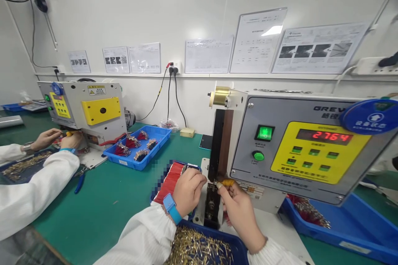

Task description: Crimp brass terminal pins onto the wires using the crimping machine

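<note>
Both hands meet at the black working head (212, 198) of a grey crimping machine (264, 153). My left hand (189, 190), with a blue wrist strap, comes from the left, its fingers pinched together at the head. From the right, my right hand (239, 211) closes thumb and finger at the same spot; a yellow cover sits on one finger. A tiny light-coloured piece shows between the fingertips, too small to name. Close by my left hand lies a bundle of red wires (169, 182) in a tray. Below the hands, a dark blue tray holds many brass-coloured terminals (199, 248).
To the right stands a blue bin (354, 223) with red wires with metal ends. Another blue tray (137, 159) holds several wire bundles. At left, a co-worker's hands (70, 140) work at a second machine (102, 107). Blue-handled pliers (80, 182) lie on the green table.
</note>
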A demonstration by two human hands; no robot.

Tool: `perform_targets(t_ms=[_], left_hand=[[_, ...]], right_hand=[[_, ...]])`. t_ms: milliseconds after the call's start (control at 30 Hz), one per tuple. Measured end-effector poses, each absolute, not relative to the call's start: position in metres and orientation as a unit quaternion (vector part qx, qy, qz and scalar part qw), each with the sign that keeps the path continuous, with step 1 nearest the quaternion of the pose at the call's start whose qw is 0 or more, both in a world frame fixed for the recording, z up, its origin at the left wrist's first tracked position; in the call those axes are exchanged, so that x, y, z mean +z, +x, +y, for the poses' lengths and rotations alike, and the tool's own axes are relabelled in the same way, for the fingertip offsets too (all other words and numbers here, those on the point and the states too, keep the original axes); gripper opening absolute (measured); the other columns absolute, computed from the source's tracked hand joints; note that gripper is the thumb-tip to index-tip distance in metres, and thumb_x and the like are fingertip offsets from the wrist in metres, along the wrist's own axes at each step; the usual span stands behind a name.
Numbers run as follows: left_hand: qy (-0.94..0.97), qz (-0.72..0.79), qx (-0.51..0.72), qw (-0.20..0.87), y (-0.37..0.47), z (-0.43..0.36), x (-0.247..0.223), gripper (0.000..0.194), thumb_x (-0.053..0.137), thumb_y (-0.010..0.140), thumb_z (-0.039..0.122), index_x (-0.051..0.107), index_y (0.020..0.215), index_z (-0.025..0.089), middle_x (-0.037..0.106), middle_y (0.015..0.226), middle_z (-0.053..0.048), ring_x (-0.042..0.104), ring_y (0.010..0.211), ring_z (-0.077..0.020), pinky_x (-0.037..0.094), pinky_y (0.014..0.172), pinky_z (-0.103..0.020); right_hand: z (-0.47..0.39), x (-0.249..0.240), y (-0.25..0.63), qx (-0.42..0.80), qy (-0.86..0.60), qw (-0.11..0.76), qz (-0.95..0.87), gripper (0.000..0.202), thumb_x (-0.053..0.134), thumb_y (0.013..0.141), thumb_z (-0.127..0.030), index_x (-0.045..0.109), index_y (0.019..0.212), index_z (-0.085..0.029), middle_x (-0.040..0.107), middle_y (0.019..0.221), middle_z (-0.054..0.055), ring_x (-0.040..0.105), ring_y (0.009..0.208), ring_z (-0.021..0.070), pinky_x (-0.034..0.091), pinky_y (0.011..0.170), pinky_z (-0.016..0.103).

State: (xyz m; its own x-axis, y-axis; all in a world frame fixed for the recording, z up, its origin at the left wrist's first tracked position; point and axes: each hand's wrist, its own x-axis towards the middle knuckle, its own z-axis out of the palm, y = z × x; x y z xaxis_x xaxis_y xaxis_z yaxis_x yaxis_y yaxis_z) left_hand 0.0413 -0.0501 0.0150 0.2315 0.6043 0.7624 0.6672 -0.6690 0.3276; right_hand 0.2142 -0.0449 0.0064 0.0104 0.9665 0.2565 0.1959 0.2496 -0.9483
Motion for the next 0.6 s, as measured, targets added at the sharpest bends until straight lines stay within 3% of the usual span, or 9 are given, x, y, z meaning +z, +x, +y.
perform_targets(t_ms=[600], left_hand=[[-0.781, -0.405, -0.472, 0.061, 0.0422, -0.0504, 0.0174, 0.018, 0.044, 0.095, 0.015, 0.060, 0.090, 0.018, 0.059, 0.088, -0.006, 0.054, 0.084, -0.0177, 0.046, 0.073, -0.029]], right_hand=[[-0.0467, 0.0085, 0.2139, 0.373, -0.490, 0.516, -0.595, 0.036, 0.059, 0.079, -0.057, 0.054, 0.073, -0.022, 0.051, 0.048, -0.005, 0.048, 0.037, 0.0140, 0.037, 0.039, 0.025]])
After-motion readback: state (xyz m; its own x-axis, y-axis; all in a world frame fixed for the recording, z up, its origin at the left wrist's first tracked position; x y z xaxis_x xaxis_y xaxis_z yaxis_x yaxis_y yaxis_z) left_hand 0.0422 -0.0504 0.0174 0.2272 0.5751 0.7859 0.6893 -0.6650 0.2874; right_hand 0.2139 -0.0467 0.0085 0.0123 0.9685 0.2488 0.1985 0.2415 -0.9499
